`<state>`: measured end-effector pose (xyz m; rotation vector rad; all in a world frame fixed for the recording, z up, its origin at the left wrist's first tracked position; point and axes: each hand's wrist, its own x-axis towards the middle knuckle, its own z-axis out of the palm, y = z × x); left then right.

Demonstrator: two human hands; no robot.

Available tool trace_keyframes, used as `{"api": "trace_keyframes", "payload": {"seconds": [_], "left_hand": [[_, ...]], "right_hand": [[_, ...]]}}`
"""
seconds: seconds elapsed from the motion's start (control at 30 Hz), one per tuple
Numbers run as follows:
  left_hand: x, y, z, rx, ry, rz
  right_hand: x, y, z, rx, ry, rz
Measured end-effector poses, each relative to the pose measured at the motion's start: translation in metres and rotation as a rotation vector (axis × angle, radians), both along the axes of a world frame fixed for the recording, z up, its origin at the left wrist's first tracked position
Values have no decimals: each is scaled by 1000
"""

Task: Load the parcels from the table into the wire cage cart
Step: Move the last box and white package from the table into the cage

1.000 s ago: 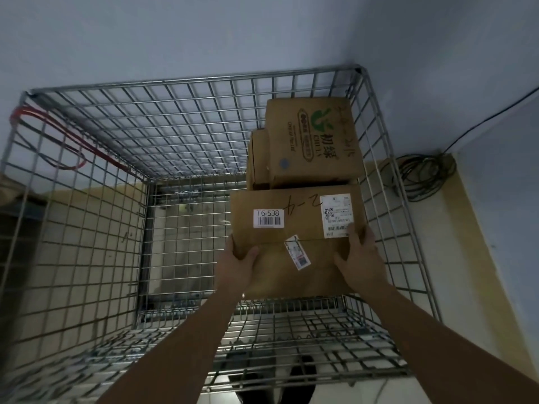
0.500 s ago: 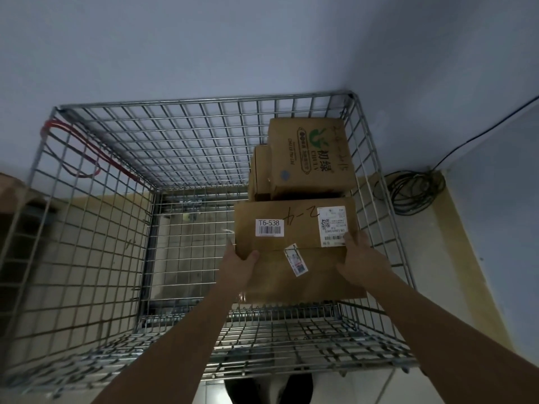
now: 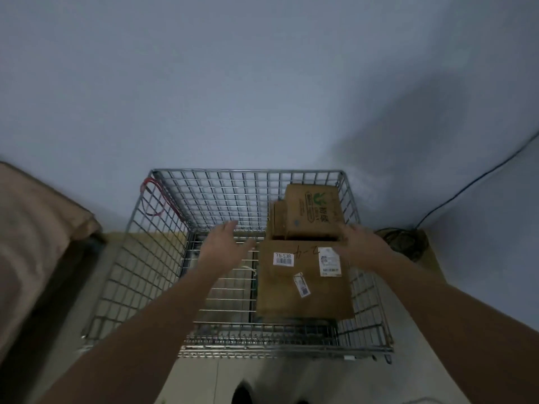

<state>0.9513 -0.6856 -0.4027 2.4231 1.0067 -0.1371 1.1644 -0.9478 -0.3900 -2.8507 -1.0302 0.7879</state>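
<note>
- Silver wire-mesh cage cart (image 3: 163, 259): I log it at the centre of my head view, open at the top, standing against the pale wall (image 3: 233, 83) at 12 o'clock.
- Flat brown cardboard parcel with white barcode labels (image 3: 303, 298): inside the cart, on its 3 o'clock side, lying flat by the right mesh wall. One label reads roughly "T6-538"; the last digit is blurred. There is handwriting on its top face.
- Taller brown cardboard box with green printing (image 3: 313, 211): also inside the cart, at 12 o'clock of the flat parcel, in the far right corner, and touching it as far as I can tell.
- Narrow brown carton (image 3: 277, 217): just beside the green-printed box at its 9 o'clock, partly hidden.
- My left hand (image 3: 226, 243): fingers spread wide, holding nothing, above the cart's bare floor at 9 o'clock of the flat parcel, apart from it.
- My right hand (image 3: 360, 239): fingers loose and extended, holding nothing, over the far right corner of the flat parcel; motion blur keeps me from telling whether it touches the cardboard.
- Red looped cord (image 3: 151, 199): hung on the cart's far left corner, at 10 o'clock.
- Tan covered surface (image 3: 32, 228): at 9 o'clock, outside the cart.
- Coiled black cable (image 3: 402, 239): on the floor at 3 o'clock, with a lead running up the wall.
</note>
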Motion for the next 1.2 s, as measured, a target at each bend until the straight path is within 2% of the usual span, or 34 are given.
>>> {"api": "trace_keyframes", "payload": {"seconds": [0.1, 0.27, 0.4, 0.53, 0.67, 0.9, 1.2], "left_hand": [[-28, 21, 86, 119, -51, -28], [-98, 60, 216, 272, -142, 4], [-172, 84, 293, 383, -225, 34], [-270, 107, 348, 434, -276, 106], [-381, 136, 374, 438, -263, 236], [-547, 187, 374, 450, -171, 486], [-651, 272, 363, 443, -72, 702]], "right_hand": [[-8, 22, 92, 136, -91, 41], [-51, 70, 233, 241, -221, 160], [-119, 110, 306, 332, -263, 205], [-213, 169, 347, 385, -272, 321], [-308, 243, 369, 424, -276, 462], [-446, 359, 377, 447, -269, 703], [-513, 502, 370, 434, -244, 861]]}}
